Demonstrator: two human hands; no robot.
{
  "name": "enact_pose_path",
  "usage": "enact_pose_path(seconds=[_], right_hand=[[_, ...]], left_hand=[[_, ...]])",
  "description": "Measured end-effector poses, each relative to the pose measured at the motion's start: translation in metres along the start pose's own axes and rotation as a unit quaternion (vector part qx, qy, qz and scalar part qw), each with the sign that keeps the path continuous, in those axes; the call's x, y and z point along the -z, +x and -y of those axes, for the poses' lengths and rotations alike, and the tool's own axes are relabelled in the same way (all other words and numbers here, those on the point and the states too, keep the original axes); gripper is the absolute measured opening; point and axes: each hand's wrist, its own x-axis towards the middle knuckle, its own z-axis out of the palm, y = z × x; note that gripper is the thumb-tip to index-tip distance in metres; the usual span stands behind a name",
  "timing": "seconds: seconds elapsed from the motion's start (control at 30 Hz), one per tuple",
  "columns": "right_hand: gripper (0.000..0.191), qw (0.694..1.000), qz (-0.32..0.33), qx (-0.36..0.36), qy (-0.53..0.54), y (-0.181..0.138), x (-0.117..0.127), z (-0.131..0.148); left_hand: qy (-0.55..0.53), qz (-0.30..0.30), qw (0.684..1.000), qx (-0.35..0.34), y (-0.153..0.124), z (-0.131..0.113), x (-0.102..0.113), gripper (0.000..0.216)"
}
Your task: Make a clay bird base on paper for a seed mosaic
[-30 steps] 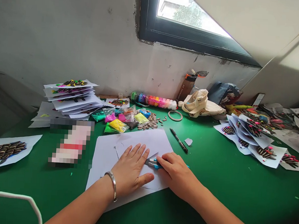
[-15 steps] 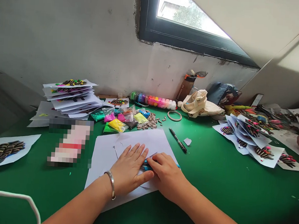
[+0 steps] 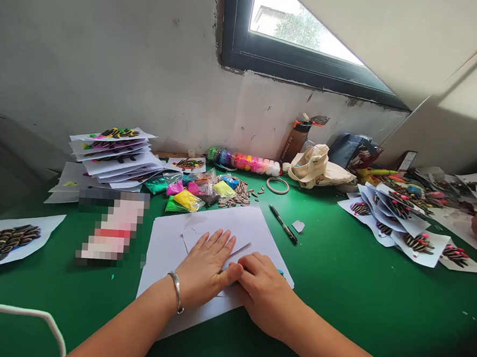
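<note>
The left hand [image 3: 209,263] is laid palm down on white paper sheets [image 3: 165,244], its fingers spread and stretched out. A blue tool [image 3: 282,273] is gripped in the curled right hand [image 3: 262,287]; most of it is hidden beneath the fingers, and only its end is seen near the right edge of the sheets. The tip of the left thumb is set against the right hand's fingers. A cut line is seen in the top sheet, beside the left fingertips.

Beyond the sheets, small clear bags [image 3: 186,200] are heaped together, each filled with a single colour: yellow, green, teal, pink, pale yellow and blue among them. Dark-striped seeds [image 3: 237,197] are piled loose against them. Behind, a row of coloured tubs [image 3: 247,160] is enclosed in a clear wrapper, ordered from green through blue, red and pink to white. Next to it a brown bottle [image 3: 295,141] is leaned, its lid flipped up; what is held inside cannot be made out. A cream cloth bag [image 3: 320,170] is slumped in front of a dark blue bag [image 3: 351,150], their contents likewise hidden.
</note>
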Motion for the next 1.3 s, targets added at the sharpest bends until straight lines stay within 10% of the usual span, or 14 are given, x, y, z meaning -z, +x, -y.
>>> enact_pose_path(seconds=[0.27,0.5,0.97,1.3], right_hand=[[0.025,0.999,0.048,0.018,-0.006,-0.005,0.015,0.013],[0.030,0.994,0.007,-0.106,-0.029,-0.042,0.033,-0.027],[0.026,0.981,-0.050,-0.166,-0.083,-0.032,0.026,-0.045],[0.026,0.984,-0.061,-0.162,-0.043,-0.036,0.025,-0.040]], left_hand=[[-0.107,-0.012,0.994,-0.011,0.000,0.008,0.009,0.072],[-0.237,-0.019,0.971,0.031,-0.001,0.011,0.026,0.072],[-0.069,-0.118,0.991,-0.007,0.008,0.013,0.002,0.037],[-0.142,-0.175,0.974,0.022,0.007,0.012,0.007,0.021]])
